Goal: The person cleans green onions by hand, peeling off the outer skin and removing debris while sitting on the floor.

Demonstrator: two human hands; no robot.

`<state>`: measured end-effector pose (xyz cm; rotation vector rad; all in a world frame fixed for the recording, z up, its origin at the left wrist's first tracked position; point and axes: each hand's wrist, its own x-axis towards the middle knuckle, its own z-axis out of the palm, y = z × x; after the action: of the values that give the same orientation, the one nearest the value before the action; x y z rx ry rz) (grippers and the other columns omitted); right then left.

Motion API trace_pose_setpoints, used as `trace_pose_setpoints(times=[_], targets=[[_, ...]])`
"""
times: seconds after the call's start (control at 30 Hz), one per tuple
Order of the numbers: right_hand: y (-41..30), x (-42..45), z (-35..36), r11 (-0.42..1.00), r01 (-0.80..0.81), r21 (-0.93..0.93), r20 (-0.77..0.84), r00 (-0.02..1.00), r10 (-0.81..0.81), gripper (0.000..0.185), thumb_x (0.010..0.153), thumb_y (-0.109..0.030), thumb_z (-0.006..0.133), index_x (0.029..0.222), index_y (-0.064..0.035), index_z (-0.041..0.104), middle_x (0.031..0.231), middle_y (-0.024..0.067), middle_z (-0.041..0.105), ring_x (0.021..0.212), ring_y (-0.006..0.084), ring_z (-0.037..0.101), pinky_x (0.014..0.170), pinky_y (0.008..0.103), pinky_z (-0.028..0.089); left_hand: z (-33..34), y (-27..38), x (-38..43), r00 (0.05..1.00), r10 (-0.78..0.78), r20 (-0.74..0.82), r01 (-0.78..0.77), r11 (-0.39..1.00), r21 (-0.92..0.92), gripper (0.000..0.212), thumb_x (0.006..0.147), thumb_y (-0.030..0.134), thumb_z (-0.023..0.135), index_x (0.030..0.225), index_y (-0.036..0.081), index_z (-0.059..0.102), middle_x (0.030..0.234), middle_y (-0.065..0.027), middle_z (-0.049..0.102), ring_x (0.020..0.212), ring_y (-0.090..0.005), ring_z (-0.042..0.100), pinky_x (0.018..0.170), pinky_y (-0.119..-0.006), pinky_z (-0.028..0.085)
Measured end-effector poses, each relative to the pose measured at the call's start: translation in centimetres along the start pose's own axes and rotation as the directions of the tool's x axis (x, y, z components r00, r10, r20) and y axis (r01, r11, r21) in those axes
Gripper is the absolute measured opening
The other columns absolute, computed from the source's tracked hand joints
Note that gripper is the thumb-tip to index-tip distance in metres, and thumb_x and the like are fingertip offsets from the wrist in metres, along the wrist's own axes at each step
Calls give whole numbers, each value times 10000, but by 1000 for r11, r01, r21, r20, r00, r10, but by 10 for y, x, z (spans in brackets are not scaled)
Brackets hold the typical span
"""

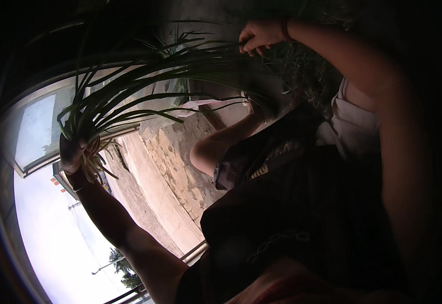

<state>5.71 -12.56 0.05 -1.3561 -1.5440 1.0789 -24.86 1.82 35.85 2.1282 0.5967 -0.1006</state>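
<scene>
My left hand [77,154] is closed around the lower part of a bunch of long green scallions [137,81]. Pale, curling stem ends [101,167] stick out below that fist. From there the thin leaves fan out and arch across to the other side. At their far tips is my right hand [257,38], with thumb and forefinger pinched together where several leaf ends meet it. Shadow hides exactly how many leaves it grips. Beyond the leaves, a clear plastic bag [160,100] appears to hold more greens.
A dark heap of leafy greens [304,72] lies on the floor near my right forearm. My bent knee [205,154] is close below the leaves. Framed glass [38,129] stands behind my left hand, and a worn concrete floor [175,167] leads outdoors. Much of the right side is dark.
</scene>
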Motion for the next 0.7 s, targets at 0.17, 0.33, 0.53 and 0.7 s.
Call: trace_pose_setpoints(times=[0.17, 0.33, 0.53, 0.7], targets=[[-14, -17, -12, 996, -51, 75, -126, 990, 60, 242, 910, -187, 455, 1016, -5, 576, 760, 43, 605, 541, 64, 500, 497, 230, 430, -13, -8, -9, 999, 1, -42, 2, 998, 71, 760, 707, 395, 714, 1236, -21, 361, 593, 33, 434, 388, -31, 326, 352, -168, 241], [-1, -15, -19, 999, 31, 33, -227, 974, -23, 227, 922, -141, 426, 1046, -21, 572, 718, 31, 584, 513, 53, 469, 484, 230, 413, -16, -15, -7, 999, 21, -42, -18, 998, 62, 692, 704, 397, 713, 1165, -25, 415, 599, 31, 426, 403, -30, 319, 364, -172, 234], [69, -3, -50, 919, 375, -122, -447, 806, -388, 269, 898, -103, 477, 1155, -40, 525, 852, 85, 631, 573, 112, 542, 487, 307, 450, 8, -6, 19, 997, -81, 7, 80, 995, 64, 510, 723, 296, 710, 1032, -28, 467, 618, -5, 451, 438, -52, 354, 385, -189, 243], [12, -13, -42, 969, 30, 246, -503, 858, 101, 182, 798, -34, 456, 781, -78, 632, 618, -6, 590, 482, 71, 479, 425, 250, 379, 17, -2, 13, 998, -54, 42, 53, 998, 42, 430, 730, 261, 706, 966, -24, 486, 608, -21, 461, 431, -65, 353, 392, -201, 250]])
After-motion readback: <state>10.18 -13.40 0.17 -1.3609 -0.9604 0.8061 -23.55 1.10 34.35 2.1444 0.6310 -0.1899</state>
